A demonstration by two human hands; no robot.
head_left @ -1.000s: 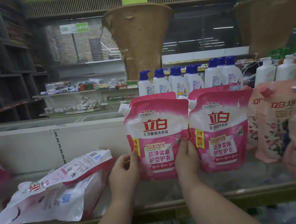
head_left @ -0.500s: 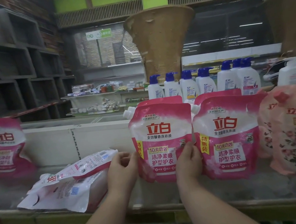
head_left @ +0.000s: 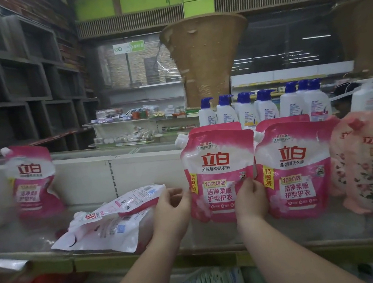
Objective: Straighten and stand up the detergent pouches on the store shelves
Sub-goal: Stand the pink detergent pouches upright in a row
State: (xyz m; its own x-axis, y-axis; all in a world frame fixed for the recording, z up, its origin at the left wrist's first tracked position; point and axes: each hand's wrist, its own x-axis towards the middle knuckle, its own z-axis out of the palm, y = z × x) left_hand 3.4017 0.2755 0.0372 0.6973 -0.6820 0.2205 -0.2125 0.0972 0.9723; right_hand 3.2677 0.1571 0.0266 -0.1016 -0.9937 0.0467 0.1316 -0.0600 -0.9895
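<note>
At centre frame, my left hand [head_left: 173,210] and right hand [head_left: 250,200] pinch the lower side edges of the upright pink pouch [head_left: 219,172], fingers curled onto its seams. It stands on the shelf [head_left: 299,231], touching its twin [head_left: 296,169] to the right. To finish well, I judge: square its base and face forward, then release gently; fallen pouches [head_left: 111,225] lie at lower left, awaiting standing
</note>
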